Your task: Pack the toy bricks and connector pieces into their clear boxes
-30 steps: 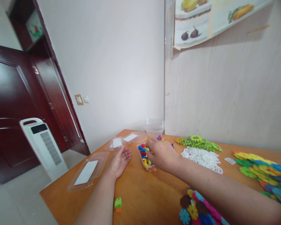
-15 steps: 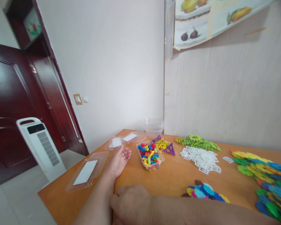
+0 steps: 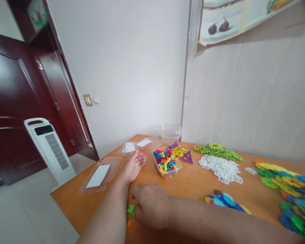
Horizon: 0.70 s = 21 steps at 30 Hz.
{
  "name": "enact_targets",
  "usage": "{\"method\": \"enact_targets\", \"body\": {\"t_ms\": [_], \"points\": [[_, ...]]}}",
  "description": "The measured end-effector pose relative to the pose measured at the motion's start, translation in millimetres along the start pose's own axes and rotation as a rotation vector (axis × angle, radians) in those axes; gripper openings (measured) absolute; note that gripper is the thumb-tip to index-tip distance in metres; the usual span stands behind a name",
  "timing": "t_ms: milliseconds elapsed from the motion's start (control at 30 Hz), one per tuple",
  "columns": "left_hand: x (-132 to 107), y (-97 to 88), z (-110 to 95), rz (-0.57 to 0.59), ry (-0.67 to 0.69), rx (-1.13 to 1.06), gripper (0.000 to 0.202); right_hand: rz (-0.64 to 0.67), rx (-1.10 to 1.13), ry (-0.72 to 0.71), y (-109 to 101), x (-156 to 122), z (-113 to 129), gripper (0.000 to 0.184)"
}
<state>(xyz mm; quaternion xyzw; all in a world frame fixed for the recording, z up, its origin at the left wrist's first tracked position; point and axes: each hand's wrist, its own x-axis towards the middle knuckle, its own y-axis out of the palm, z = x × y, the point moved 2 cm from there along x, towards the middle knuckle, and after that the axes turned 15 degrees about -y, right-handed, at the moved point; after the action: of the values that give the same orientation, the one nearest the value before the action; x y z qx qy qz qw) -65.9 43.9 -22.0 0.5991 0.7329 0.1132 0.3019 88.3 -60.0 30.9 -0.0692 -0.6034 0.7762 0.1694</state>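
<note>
My left hand (image 3: 134,166) lies palm up on the orange table (image 3: 188,189), fingers loosely spread, holding nothing. It rests beside a clear tub of small coloured bricks (image 3: 167,162). My right hand (image 3: 150,208) is lower down near the table's front edge, knuckles up, its fingers curled down at a small green brick (image 3: 131,209). An orange brick (image 3: 129,223) lies just below the green one. Whether the fingers grip the green brick is hidden.
Clear lids (image 3: 99,177) (image 3: 138,146) lie at the table's left, stacked clear tubs (image 3: 170,133) at the back. Piles of flat plastic pieces: purple-yellow (image 3: 181,153), green (image 3: 218,152), white (image 3: 222,167), multicoloured (image 3: 289,189) (image 3: 225,200). A white fan heater (image 3: 49,149) stands on the floor.
My right hand left the brick tub and came back to the front edge, settling on the green brick. My left hand stayed put. The view shifted slightly.
</note>
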Motion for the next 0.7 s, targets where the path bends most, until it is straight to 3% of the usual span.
{"method": "enact_targets", "body": {"t_ms": [267, 367, 500, 700], "points": [[4.8, -3.9, 0.7, 0.009, 0.001, 0.018, 0.032, 0.088, 0.001, -0.032, 6.4, 3.2, 2.2, 0.037], [7.6, -6.3, 1.3, 0.011, 0.005, 0.023, 0.032, 0.017, -0.019, 0.03, 0.8, -2.6, -7.6, 0.032], [6.8, -5.7, 1.8, 0.022, 0.016, 0.044, 0.033, -0.211, -0.048, 0.152, -26.3, -20.5, -43.6, 0.028], [3.2, -2.6, 2.0, 0.009, 0.022, 0.044, 0.033, -0.325, -0.122, 0.354, -71.0, -51.1, -95.2, 0.035]]}}
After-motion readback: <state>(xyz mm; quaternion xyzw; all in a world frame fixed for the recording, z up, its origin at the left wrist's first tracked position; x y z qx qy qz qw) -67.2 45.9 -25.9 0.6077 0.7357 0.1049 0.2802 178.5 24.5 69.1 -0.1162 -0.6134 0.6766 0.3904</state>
